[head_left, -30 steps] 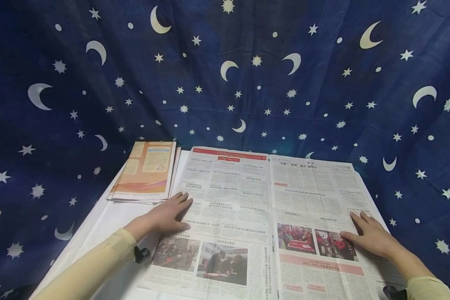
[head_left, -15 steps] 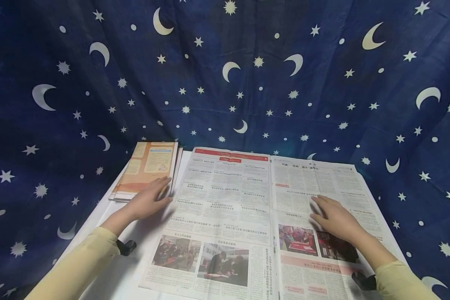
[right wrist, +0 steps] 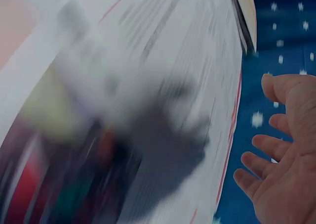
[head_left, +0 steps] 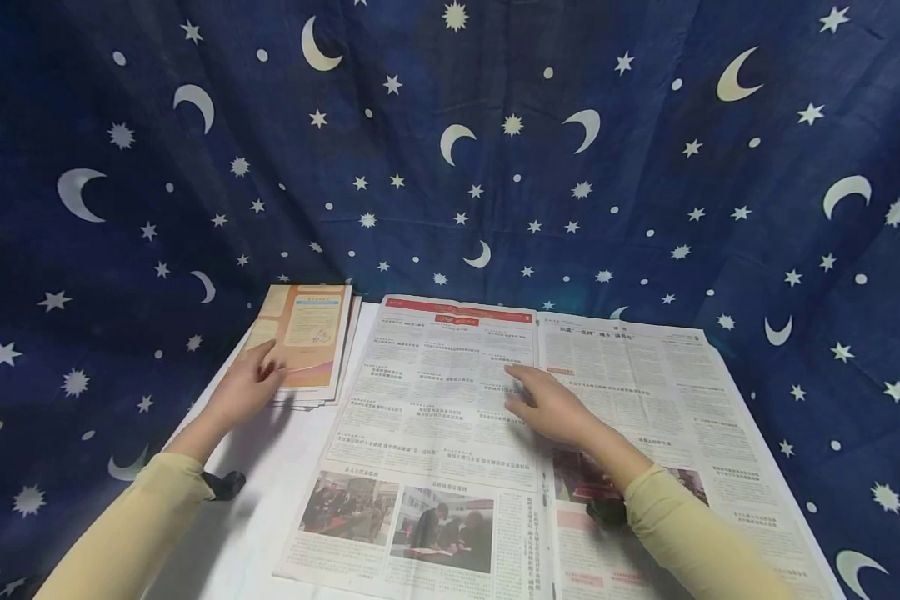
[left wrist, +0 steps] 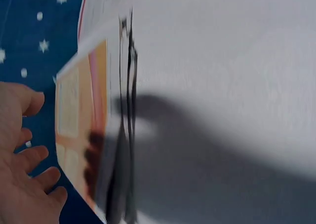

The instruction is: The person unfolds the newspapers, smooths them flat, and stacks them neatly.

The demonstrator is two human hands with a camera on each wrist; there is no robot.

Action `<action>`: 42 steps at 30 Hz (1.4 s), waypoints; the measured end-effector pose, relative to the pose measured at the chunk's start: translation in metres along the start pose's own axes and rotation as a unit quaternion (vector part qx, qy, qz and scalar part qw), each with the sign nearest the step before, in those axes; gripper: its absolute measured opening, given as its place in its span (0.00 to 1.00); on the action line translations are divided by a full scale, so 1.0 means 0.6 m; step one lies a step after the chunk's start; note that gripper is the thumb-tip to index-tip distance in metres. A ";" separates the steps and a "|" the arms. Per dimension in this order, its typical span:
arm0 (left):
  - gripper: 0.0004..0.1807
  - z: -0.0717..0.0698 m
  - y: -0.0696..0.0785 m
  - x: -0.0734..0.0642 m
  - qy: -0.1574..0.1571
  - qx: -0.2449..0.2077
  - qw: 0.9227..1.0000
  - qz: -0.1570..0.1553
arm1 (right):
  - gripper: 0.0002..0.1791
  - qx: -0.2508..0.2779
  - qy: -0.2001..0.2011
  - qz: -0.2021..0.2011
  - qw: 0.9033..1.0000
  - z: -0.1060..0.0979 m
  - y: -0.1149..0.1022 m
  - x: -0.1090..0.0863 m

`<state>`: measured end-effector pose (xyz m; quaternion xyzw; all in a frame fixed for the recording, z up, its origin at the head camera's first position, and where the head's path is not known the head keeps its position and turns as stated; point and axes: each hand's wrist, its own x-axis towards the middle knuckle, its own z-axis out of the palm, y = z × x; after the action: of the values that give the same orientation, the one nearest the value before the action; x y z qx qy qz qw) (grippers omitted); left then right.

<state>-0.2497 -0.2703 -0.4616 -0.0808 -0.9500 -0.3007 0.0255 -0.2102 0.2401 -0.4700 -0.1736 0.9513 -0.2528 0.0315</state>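
Observation:
My left hand [head_left: 242, 385] hovers by the lower left part of a stack of folded newspapers [head_left: 322, 333], whose top sheet is orange. In the left wrist view its fingers are loosely bent and hold nothing, and its shadow falls on the stack [left wrist: 74, 100]. A large newspaper [head_left: 435, 433] lies spread flat to the right of the stack, printed with text and photos. Over its middle fold reaches my right hand [head_left: 551, 407], with slightly bent fingers and nothing in them. The right wrist view shows this hand [right wrist: 286, 159] raised above the sheet, blurred by motion.
A white table [head_left: 270, 467] carries the papers. Behind it and at both sides hangs a dark blue cloth [head_left: 420, 150] with moons and stars. Dark wrist-camera mounts [head_left: 225, 485] sit under both wrists.
My left hand has left the spread newspaper's left edge and moved left to the folded stack. My right hand has swept left from the right page to the middle fold.

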 end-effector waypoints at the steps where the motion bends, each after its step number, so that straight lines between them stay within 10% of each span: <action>1: 0.37 -0.004 -0.006 0.000 0.004 0.002 1.000 -0.009 | 0.36 0.009 -0.007 -0.004 1.000 0.008 -0.013 0.009; 16: 0.41 -0.033 -0.069 -0.003 -0.019 -0.027 0.997 -0.076 | 0.34 0.113 -0.094 -0.039 0.988 0.089 -0.162 0.088; 26: 0.42 -0.032 -0.078 -0.002 -0.015 -0.039 0.993 -0.109 | 0.33 0.253 -0.117 -0.023 0.960 0.150 -0.229 0.126; 30: 0.41 -0.034 -0.078 0.005 -0.016 -0.032 0.990 -0.135 | 0.32 0.349 -0.130 0.014 0.928 0.170 -0.250 0.147; 37: 0.42 -0.032 -0.084 0.018 -0.032 -0.057 0.978 -0.199 | 0.35 0.538 -0.125 0.096 0.828 0.208 -0.284 0.176; 42: 0.38 -0.025 -0.083 0.018 -0.001 -0.105 0.964 -0.243 | 0.35 0.599 -0.121 0.121 0.782 0.226 -0.300 0.184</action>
<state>-0.2688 -0.3173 -0.4765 0.1496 -0.9040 -0.3962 -0.0575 -0.2367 -0.0083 -0.4964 -0.0323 0.6095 -0.7431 0.2744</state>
